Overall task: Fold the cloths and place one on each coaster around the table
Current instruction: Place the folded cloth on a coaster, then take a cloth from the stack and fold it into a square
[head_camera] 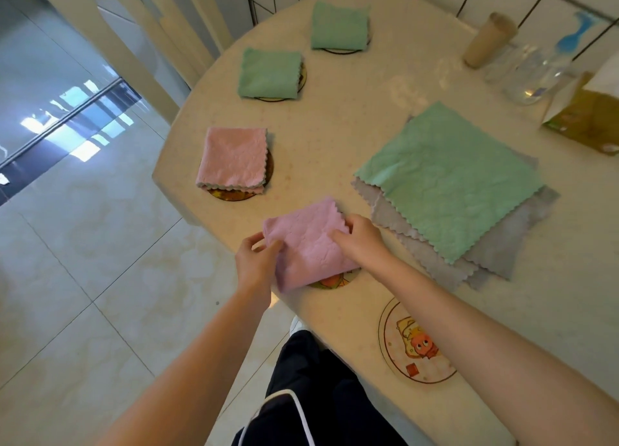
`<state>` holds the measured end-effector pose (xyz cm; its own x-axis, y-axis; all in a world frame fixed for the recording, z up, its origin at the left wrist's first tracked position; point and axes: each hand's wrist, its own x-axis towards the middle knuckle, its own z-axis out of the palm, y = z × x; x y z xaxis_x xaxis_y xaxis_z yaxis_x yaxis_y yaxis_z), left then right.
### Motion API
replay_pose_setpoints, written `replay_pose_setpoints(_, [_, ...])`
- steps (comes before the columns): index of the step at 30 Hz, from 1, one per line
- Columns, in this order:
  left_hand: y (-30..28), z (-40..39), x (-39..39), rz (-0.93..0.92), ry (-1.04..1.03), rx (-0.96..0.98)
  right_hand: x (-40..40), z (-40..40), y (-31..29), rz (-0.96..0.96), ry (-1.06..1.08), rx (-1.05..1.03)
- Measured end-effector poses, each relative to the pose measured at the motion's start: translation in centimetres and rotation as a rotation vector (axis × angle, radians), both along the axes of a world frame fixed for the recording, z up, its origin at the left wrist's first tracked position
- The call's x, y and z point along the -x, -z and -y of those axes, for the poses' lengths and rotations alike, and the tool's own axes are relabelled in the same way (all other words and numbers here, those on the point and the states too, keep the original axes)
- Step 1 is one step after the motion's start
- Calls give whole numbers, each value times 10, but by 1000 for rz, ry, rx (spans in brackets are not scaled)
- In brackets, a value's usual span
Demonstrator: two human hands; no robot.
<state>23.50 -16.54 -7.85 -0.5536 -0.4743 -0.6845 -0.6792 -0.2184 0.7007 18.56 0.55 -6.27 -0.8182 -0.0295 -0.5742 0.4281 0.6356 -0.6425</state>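
Observation:
A folded pink cloth lies over a coaster near the table's front edge. My left hand grips its left edge, and my right hand presses on its right side. Another folded pink cloth sits on a brown coaster. Two folded green cloths cover coasters farther back. An unfolded green cloth rests on a stack of grey cloths. A bare cartoon-printed coaster lies near my right forearm.
The round beige table has a cardboard tube, clear glasses and a tissue box at the back right. Cream chairs stand at the far left. Tiled floor lies to the left.

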Motion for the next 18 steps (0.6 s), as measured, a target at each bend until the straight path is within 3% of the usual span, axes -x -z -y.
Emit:
replay_pose_setpoints(5, [-10, -7, 29, -211, 378, 180, -17, -24, 4, -5, 194, 69])
replay_pose_setpoints(10, [6, -5, 44, -180, 716, 329, -39, -30, 22, 69, 254, 0])
replay_pose_setpoints(18, [18, 2, 51, -189, 943, 686, -49, -36, 24, -19, 190, -142])
